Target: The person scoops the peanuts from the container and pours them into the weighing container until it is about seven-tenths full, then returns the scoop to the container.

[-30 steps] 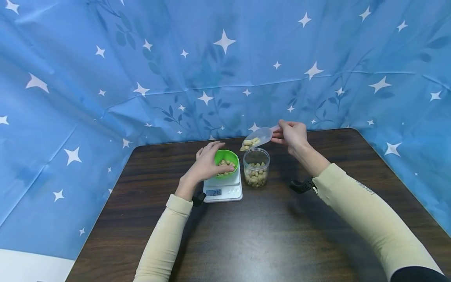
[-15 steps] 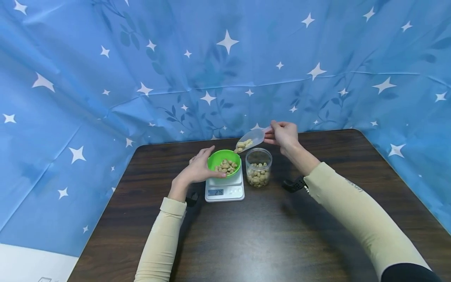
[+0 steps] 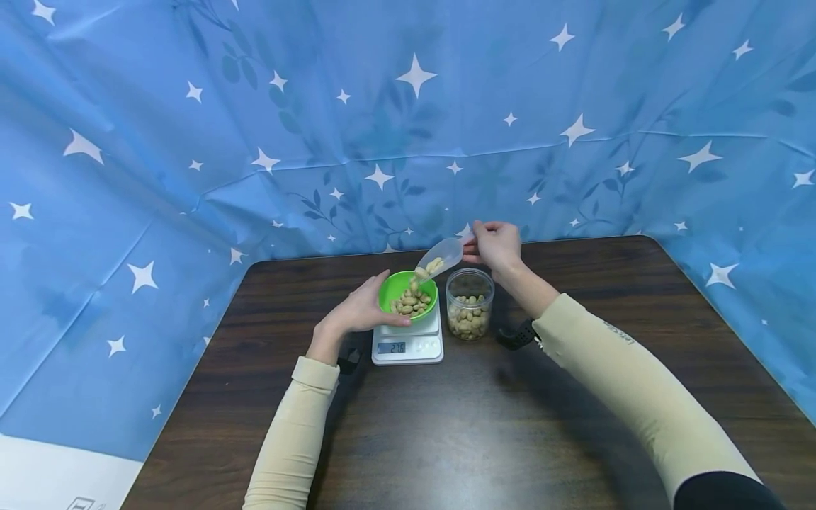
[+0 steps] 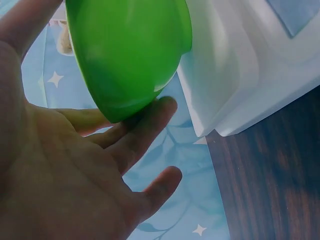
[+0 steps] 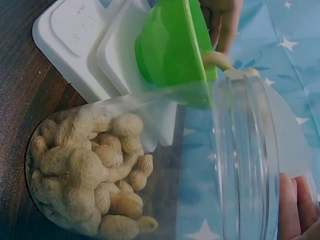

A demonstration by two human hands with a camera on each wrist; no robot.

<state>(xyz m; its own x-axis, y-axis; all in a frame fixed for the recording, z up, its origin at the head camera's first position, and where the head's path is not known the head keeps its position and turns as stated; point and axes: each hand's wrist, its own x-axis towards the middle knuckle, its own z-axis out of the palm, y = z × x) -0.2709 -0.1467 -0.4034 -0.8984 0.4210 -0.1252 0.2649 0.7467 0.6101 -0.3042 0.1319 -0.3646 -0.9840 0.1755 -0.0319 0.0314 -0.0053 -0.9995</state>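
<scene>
A green bowl (image 3: 394,286) with several peanuts inside sits on a white digital kitchen scale (image 3: 426,348). My left hand (image 3: 359,308) holds the bowl from its left side, thumb along the near rim and fingers on the far side. In the left wrist view, fingertips touch the bowl's wall (image 4: 130,50). My right hand (image 3: 499,246) pinches the handle of a translucent scoop (image 3: 448,249), tilted down over the bowl's right rim. Peanuts slide off its tip into the bowl, blurred in the right wrist view.
A clear jar (image 3: 469,304), partly filled with peanuts (image 5: 82,170), stands just right of the scale, below the right forearm. The dark wooden table (image 3: 446,439) ends at the blue star-patterned curtain (image 3: 306,142) behind.
My right hand has moved left with the scoop, from above the jar to over the bowl, tipping peanuts out. My left hand has shifted from above the bowl to around its left side.
</scene>
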